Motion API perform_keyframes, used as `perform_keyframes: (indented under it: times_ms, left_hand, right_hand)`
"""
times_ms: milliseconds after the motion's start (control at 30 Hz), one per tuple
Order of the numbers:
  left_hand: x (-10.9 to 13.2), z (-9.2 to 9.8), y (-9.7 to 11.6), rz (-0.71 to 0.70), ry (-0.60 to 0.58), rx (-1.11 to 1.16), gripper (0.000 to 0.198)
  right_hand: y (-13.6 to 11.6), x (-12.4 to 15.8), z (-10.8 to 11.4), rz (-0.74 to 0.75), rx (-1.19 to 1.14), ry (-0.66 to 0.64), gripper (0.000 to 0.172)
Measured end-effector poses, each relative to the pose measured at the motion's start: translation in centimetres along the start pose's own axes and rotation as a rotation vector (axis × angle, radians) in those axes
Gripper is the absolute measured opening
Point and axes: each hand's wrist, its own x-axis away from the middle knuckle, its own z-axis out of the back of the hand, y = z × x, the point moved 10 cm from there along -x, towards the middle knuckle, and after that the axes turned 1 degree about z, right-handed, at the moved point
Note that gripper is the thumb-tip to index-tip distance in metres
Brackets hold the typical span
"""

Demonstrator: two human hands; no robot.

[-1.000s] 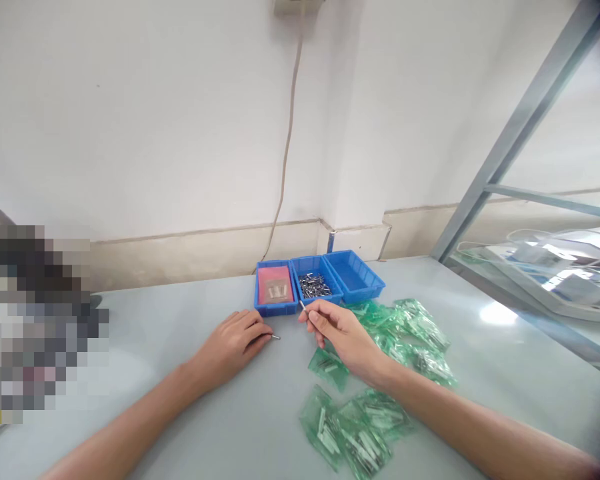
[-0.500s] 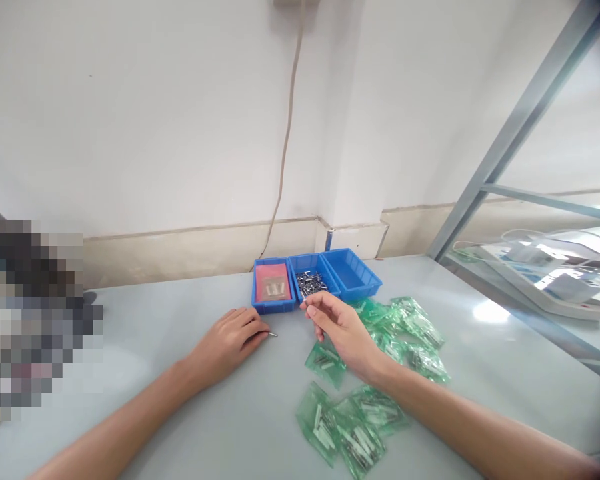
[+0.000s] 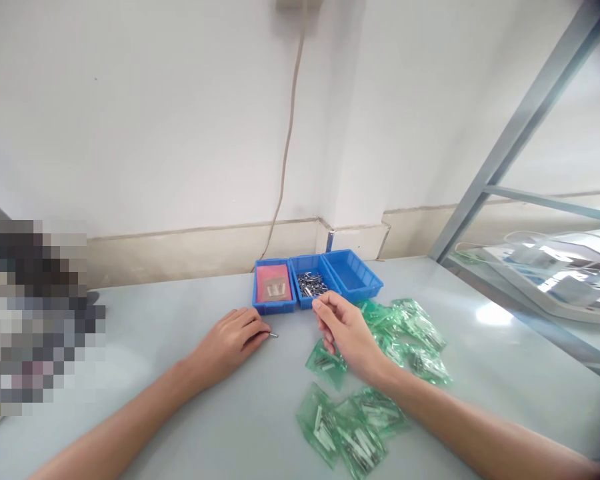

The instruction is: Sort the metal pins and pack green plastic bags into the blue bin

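My left hand [image 3: 233, 341] rests on the grey table, its thumb and forefinger closed on a small metal pin [image 3: 274, 335] whose end sticks out to the right. My right hand [image 3: 347, 330] is raised just in front of the middle blue bin [image 3: 304, 303], fingertips pinched together; what they hold, if anything, is hidden. Many loose metal pins [image 3: 311, 284] fill that bin. Beside and below the right hand lie several green plastic bags [image 3: 325, 363] with metal and white pieces inside.
The left blue bin [image 3: 275, 309] holds a pink sheet [image 3: 266, 273] and a clear bag of small parts [image 3: 276, 289]. A third blue bin [image 3: 353, 272] stands at the right. A metal frame [image 3: 485, 180] rises on the right. A pixelated area covers the far left.
My right hand has drawn slightly right, away from the middle bin, its fingertips closer together. A thin piece seen at its fingertips before no longer shows. My left hand keeps its hold.
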Motion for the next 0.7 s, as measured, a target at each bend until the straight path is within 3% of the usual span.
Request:
perform_keyframes:
  times_ms: [167, 267, 367, 533, 700]
  left_hand:
    - [-0.1, -0.1, -0.1, 0.019, -0.005, -0.003, 0.015]
    - [-0.2, 0.2, 0.0, 0.013, 0.014, -0.008, 0.014]
    - [-0.1, 0.9, 0.7, -0.031, 0.064, 0.011, 0.011]
    - [0.6, 3.0, 2.4, -0.117, 0.245, 0.055, 0.01]
    - [0.5, 3.1, 3.6, -0.157, 0.248, 0.058, 0.008]
  right_hand:
    - [-0.4, -0.1, 0.3, -0.054, -0.157, 0.04, 0.038]
    - [-1.0, -0.1, 0.1, -0.011, -0.125, 0.015, 0.042]
    - [-1.7, 0.2, -0.8, 0.075, 0.052, -0.074, 0.033]
    - [-3.1, 2.0, -3.4, 0.316, 0.503, -0.265, 0.01]
    - [-3.6, 3.1, -4.7, 0.409, 0.636, -0.353, 0.008]
